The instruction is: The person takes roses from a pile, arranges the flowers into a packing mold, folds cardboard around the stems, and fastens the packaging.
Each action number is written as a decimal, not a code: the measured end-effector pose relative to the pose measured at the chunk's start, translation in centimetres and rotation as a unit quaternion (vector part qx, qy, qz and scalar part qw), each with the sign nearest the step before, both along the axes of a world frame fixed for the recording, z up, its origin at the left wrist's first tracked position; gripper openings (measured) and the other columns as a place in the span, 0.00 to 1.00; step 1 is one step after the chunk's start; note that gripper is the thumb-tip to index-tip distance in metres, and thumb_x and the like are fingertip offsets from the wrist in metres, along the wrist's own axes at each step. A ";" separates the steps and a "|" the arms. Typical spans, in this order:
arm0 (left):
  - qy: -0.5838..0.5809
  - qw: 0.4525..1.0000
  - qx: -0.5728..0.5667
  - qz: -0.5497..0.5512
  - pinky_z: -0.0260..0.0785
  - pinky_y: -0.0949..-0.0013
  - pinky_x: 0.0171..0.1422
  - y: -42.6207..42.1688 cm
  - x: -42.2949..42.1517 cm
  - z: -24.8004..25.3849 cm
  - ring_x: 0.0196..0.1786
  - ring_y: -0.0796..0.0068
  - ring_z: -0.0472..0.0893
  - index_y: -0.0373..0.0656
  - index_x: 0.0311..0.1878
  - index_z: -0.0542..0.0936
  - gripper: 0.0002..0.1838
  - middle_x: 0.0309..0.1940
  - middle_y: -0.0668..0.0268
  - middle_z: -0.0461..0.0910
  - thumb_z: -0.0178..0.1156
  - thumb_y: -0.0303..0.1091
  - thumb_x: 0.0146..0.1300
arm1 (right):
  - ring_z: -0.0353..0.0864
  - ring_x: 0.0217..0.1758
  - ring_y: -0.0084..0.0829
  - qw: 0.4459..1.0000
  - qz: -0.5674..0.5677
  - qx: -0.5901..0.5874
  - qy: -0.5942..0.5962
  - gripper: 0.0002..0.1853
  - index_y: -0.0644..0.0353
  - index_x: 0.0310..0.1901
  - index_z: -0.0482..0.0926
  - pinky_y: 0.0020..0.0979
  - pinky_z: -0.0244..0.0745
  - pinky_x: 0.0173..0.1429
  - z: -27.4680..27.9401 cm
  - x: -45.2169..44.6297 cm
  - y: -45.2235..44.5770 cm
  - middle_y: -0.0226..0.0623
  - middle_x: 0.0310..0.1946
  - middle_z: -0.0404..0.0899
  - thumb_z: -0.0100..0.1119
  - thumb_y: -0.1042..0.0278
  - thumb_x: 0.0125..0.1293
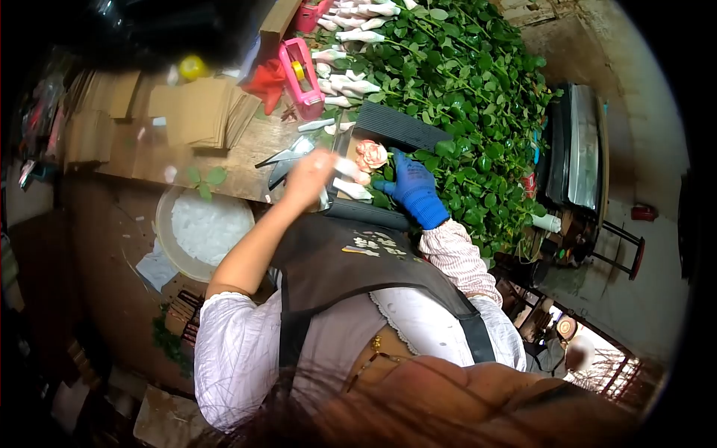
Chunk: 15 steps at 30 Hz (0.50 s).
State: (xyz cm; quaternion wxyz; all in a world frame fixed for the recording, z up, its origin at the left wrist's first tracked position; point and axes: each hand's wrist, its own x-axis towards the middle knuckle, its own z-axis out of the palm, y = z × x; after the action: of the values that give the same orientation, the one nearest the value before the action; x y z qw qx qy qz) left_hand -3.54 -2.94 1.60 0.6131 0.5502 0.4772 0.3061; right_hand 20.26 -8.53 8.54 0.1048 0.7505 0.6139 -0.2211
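Observation:
My left hand (308, 179), bare and slightly blurred, has its fingers closed at a white foam sleeve (345, 167). Just right of it lies a peach rose (371, 155), with a second bloom (361, 178) partly hidden below. In a blue glove, my right hand (415, 188) rests beside the roses over green leaves, thumb and forefinger apart; what lies under the palm is hidden. Another white sleeved flower head (352, 190) is near my left fingertips. Behind my left hand, a grey metal tool (287, 160) lies on the table, partly covered.
Leafy rose stems (463, 97) with white-sleeved heads (351, 84) are heaped at the back right. A pink tape dispenser (300, 78), cardboard sheets (198, 112) and a black ridged block (403, 127) lie on the table (168, 160). A tub (163, 224) of white pieces stands below left.

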 end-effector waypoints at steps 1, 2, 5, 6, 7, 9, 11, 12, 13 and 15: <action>-0.040 0.999 -0.027 0.011 0.70 0.72 0.40 1.3 -1.6 0.9 0.34 0.82 0.76 0.40 0.39 0.82 0.10 0.29 0.72 0.80 0.62 0.38 0.70 | 0.79 0.61 0.49 1.000 -0.006 -0.010 0.023 0.58 0.59 0.74 0.59 0.45 0.75 0.62 -0.1 0.2 0.0 0.52 0.62 0.76 0.71 0.31 0.49; -0.080 0.995 -0.055 0.023 0.69 0.75 0.40 2.5 -3.0 1.9 0.35 0.86 0.74 0.39 0.39 0.82 0.09 0.30 0.74 0.78 0.62 0.36 0.70 | 0.78 0.62 0.49 0.999 -0.012 -0.022 0.046 0.59 0.59 0.75 0.57 0.45 0.75 0.63 0.0 0.6 -0.1 0.52 0.63 0.75 0.71 0.31 0.48; 0.078 0.990 0.070 -0.090 0.70 0.70 0.39 2.0 -3.9 1.7 0.33 0.80 0.75 0.40 0.38 0.77 0.14 0.30 0.68 0.78 0.68 0.40 0.64 | 0.76 0.64 0.50 0.994 0.011 -0.018 0.110 0.63 0.60 0.76 0.54 0.44 0.73 0.66 0.7 2.2 -0.3 0.53 0.66 0.72 0.73 0.32 0.46; 0.129 0.980 0.054 -0.140 0.70 0.69 0.38 1.6 -3.5 2.2 0.32 0.78 0.76 0.41 0.39 0.77 0.15 0.30 0.66 0.78 0.70 0.41 0.62 | 0.75 0.65 0.51 0.991 0.025 -0.012 0.131 0.64 0.61 0.77 0.53 0.44 0.72 0.67 0.8 2.4 -0.4 0.54 0.67 0.71 0.74 0.32 0.45; 0.143 0.974 0.049 -0.169 0.71 0.66 0.38 1.1 -2.8 3.4 0.32 0.74 0.77 0.43 0.42 0.77 0.19 0.29 0.62 0.79 0.72 0.46 0.59 | 0.74 0.66 0.51 0.991 0.035 -0.017 0.126 0.67 0.61 0.78 0.49 0.43 0.71 0.68 0.8 2.2 -0.6 0.54 0.68 0.69 0.75 0.33 0.42; 0.174 0.950 0.043 -0.257 0.70 0.63 0.39 0.5 -1.5 3.9 0.31 0.68 0.78 0.42 0.38 0.79 0.20 0.28 0.60 0.79 0.68 0.51 0.63 | 0.75 0.65 0.51 0.997 0.035 -0.021 0.073 0.68 0.61 0.78 0.49 0.43 0.71 0.67 0.9 1.0 -1.0 0.54 0.66 0.70 0.76 0.34 0.42; 0.123 0.950 0.100 -0.267 0.71 0.62 0.39 -0.2 -0.7 1.9 0.32 0.67 0.80 0.40 0.35 0.81 0.19 0.28 0.59 0.80 0.63 0.49 0.68 | 0.76 0.64 0.50 0.999 0.032 -0.032 0.017 0.68 0.61 0.78 0.48 0.43 0.72 0.67 1.2 -0.1 -0.9 0.54 0.64 0.72 0.77 0.35 0.42; 0.103 0.960 0.091 -0.243 0.71 0.62 0.39 -0.5 -0.7 2.1 0.32 0.66 0.80 0.40 0.36 0.81 0.18 0.28 0.59 0.80 0.63 0.48 0.68 | 0.76 0.64 0.50 0.999 0.030 -0.032 0.008 0.68 0.61 0.78 0.47 0.43 0.72 0.66 1.2 -0.4 -0.8 0.54 0.64 0.73 0.76 0.35 0.42; 0.083 0.968 0.081 -0.220 0.71 0.62 0.39 -0.8 -0.9 2.4 0.31 0.66 0.80 0.40 0.36 0.81 0.18 0.27 0.59 0.79 0.63 0.47 0.69 | 0.76 0.63 0.50 0.999 0.028 -0.033 0.000 0.68 0.60 0.79 0.47 0.43 0.72 0.66 1.1 -0.6 -0.8 0.54 0.63 0.73 0.76 0.34 0.42; 0.025 0.990 -0.033 -0.137 0.70 0.61 0.38 -0.4 -1.7 2.8 0.31 0.67 0.80 0.40 0.36 0.81 0.17 0.27 0.60 0.79 0.62 0.46 0.70 | 0.77 0.62 0.49 0.999 0.031 -0.008 -0.003 0.67 0.58 0.79 0.48 0.43 0.73 0.65 0.8 -0.5 -1.1 0.53 0.61 0.74 0.76 0.34 0.43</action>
State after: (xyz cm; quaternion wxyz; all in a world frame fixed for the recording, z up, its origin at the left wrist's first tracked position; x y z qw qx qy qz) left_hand -5.22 -3.36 4.41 0.6548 0.5977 0.4220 0.1895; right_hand 19.80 -9.65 9.31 0.1190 0.7311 0.6345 -0.2207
